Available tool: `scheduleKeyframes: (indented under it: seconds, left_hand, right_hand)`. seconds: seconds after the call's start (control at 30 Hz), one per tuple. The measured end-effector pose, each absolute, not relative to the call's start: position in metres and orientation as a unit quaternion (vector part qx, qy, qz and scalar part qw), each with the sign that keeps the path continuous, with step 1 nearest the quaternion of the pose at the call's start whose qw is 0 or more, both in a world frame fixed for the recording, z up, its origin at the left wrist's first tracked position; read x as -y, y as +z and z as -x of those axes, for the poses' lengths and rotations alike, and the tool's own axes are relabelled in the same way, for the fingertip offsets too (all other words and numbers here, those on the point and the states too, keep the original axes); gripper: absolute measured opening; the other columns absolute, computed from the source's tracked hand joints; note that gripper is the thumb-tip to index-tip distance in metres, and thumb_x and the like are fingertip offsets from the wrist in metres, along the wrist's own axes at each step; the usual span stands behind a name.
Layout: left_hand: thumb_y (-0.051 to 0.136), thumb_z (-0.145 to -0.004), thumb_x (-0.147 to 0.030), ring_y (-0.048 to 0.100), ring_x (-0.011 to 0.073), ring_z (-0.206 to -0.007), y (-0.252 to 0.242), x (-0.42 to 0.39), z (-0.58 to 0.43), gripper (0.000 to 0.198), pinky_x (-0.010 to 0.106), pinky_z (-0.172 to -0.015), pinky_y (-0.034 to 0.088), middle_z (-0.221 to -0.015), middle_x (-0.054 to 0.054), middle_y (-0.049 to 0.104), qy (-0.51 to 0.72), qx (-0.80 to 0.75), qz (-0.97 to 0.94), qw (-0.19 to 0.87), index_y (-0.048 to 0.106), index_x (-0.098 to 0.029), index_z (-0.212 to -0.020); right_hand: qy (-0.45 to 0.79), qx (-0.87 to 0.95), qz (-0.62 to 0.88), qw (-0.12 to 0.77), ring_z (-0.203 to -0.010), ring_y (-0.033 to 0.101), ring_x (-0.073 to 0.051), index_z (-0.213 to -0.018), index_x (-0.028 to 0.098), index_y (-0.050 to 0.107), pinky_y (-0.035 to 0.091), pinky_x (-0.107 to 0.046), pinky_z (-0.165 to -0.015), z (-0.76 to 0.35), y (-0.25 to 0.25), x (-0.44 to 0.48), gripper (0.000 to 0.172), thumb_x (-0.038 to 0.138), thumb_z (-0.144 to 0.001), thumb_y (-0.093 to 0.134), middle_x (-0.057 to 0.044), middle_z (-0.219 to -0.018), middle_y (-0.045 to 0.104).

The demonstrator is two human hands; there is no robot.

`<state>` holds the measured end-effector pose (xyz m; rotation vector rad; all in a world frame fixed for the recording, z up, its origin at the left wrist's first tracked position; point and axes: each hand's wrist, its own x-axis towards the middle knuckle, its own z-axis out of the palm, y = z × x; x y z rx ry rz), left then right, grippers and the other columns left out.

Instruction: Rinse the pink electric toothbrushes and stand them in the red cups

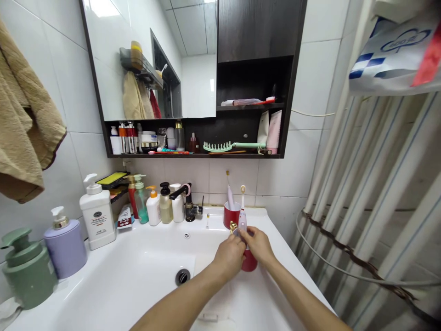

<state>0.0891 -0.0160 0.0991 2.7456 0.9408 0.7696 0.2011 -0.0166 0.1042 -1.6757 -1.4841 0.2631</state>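
Observation:
A red cup [250, 262] stands on the right side of the white sink, below my two hands. My right hand [260, 246] is closed on the lower handle of a pale pink electric toothbrush [242, 220], which is upright with its head at the top. Beside it my left hand [230, 254] has curled fingers at the cup's mouth. A small gold-coloured piece [233, 225] pokes up by its fingertips; what it belongs to is hidden. Just behind, a second red cup [230, 216] holds another pale electric toothbrush [230, 197], leaning slightly.
A black faucet [189, 207] rises at the sink's back edge, with several pump bottles [154, 207] to its left. Above hangs a dark mirror cabinet [255, 128] with a green hairbrush [220, 146] on its shelf. White radiator pipes [368, 207] line the right wall.

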Motion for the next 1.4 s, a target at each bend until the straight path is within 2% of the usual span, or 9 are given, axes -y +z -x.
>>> scheduleKeyframes:
  seconds: [0.13,0.37,0.57,0.7,0.77,0.93,1.03,1.17,1.4]
  left_hand:
    - [0.037,-0.064,-0.012,0.043,0.0201,-0.084,0.114,-0.004,-0.127,0.022,0.029,-0.068,0.036,-0.085,0.009,0.053,0.261,-0.299,-0.917,0.033,0.054,-0.012,-0.079]
    - [0.037,-0.066,-0.013,0.041,0.0189,-0.086,0.114,-0.042,-0.176,0.020,0.026,-0.063,0.038,-0.082,0.008,0.052,0.226,-0.332,-0.916,0.011,0.053,-0.013,-0.079]
    - [0.034,-0.068,-0.011,0.039,0.0176,-0.088,0.109,-0.069,-0.194,0.023,0.025,-0.065,0.037,-0.086,0.007,0.050,0.216,-0.344,-0.914,0.013,0.050,-0.014,-0.083]
    - [0.037,-0.067,-0.015,0.035,0.0167,-0.093,0.110,-0.080,-0.181,0.027,0.027,-0.079,0.029,-0.099,0.006,0.044,0.259,-0.364,-0.894,-0.017,0.045,-0.014,-0.094]
    - [0.040,-0.065,-0.016,0.036,0.0178,-0.093,0.113,-0.086,-0.169,0.028,0.030,-0.081,0.026,-0.097,0.007,0.045,0.269,-0.410,-0.871,-0.030,0.046,-0.014,-0.093]
    - [0.043,-0.061,-0.011,0.044,0.0179,-0.079,0.117,-0.085,-0.141,0.014,0.027,-0.073,0.030,-0.073,0.008,0.053,0.240,-0.454,-0.858,-0.018,0.055,-0.012,-0.069]
    - [0.042,-0.061,-0.011,0.045,0.0180,-0.078,0.113,-0.066,-0.124,0.014,0.027,-0.072,0.030,-0.072,0.007,0.054,0.249,-0.445,-0.860,-0.020,0.055,-0.013,-0.066]
    - [0.042,-0.061,-0.013,0.044,0.0174,-0.076,0.095,-0.027,-0.093,0.015,0.027,-0.071,0.030,-0.074,0.006,0.053,0.267,-0.428,-0.863,0.001,0.054,-0.014,-0.069]
    - [0.039,-0.060,-0.012,0.043,0.0171,-0.076,0.061,0.026,-0.046,0.020,0.026,-0.069,0.031,-0.077,0.005,0.053,0.212,-0.473,-0.852,0.065,0.054,-0.013,-0.073]
  right_hand:
    - [0.060,0.580,0.714,0.387,-0.068,0.052,-0.013,-0.074,0.013,0.053,0.039,-0.028,-0.063,-0.236,0.124,0.003,0.028,0.035,-0.072,0.036,-0.004,-0.073,0.057]
    - [0.044,0.564,0.759,0.323,-0.079,0.049,-0.013,-0.094,0.016,0.045,0.041,-0.032,-0.067,-0.277,0.126,-0.040,0.024,0.027,-0.074,0.037,-0.004,-0.095,0.049]
    - [0.063,0.567,0.770,0.286,-0.081,0.049,-0.013,-0.095,0.016,0.045,0.041,-0.032,-0.068,-0.294,0.124,-0.070,0.024,0.026,-0.074,0.038,-0.004,-0.097,0.048]
    - [0.080,0.568,0.776,0.263,-0.080,0.049,-0.013,-0.094,0.015,0.045,0.041,-0.032,-0.068,-0.297,0.126,-0.075,0.024,0.026,-0.074,0.038,-0.004,-0.096,0.049]
    - [0.082,0.564,0.779,0.260,-0.080,0.049,-0.013,-0.093,0.015,0.046,0.041,-0.032,-0.068,-0.296,0.129,-0.072,0.024,0.027,-0.074,0.038,-0.004,-0.095,0.049]
    - [0.055,0.546,0.781,0.300,-0.080,0.049,-0.013,-0.093,0.016,0.046,0.040,-0.032,-0.068,-0.289,0.144,-0.053,0.024,0.027,-0.074,0.037,-0.004,-0.095,0.049]
    - [0.029,0.550,0.758,0.350,-0.084,0.047,-0.014,-0.095,0.017,0.045,0.039,-0.034,-0.071,-0.271,0.148,-0.041,0.024,0.027,-0.074,0.036,-0.005,-0.099,0.047]
    - [0.077,0.608,0.696,0.375,-0.081,0.048,-0.013,-0.095,0.015,0.044,0.040,-0.034,-0.069,-0.225,0.128,-0.029,0.026,0.028,-0.074,0.037,-0.005,-0.096,0.049]
    - [0.208,0.658,0.645,0.328,-0.065,0.051,-0.009,-0.084,0.012,0.049,0.043,-0.027,-0.058,-0.159,0.069,-0.008,0.022,0.028,-0.073,0.038,-0.001,-0.079,0.054]
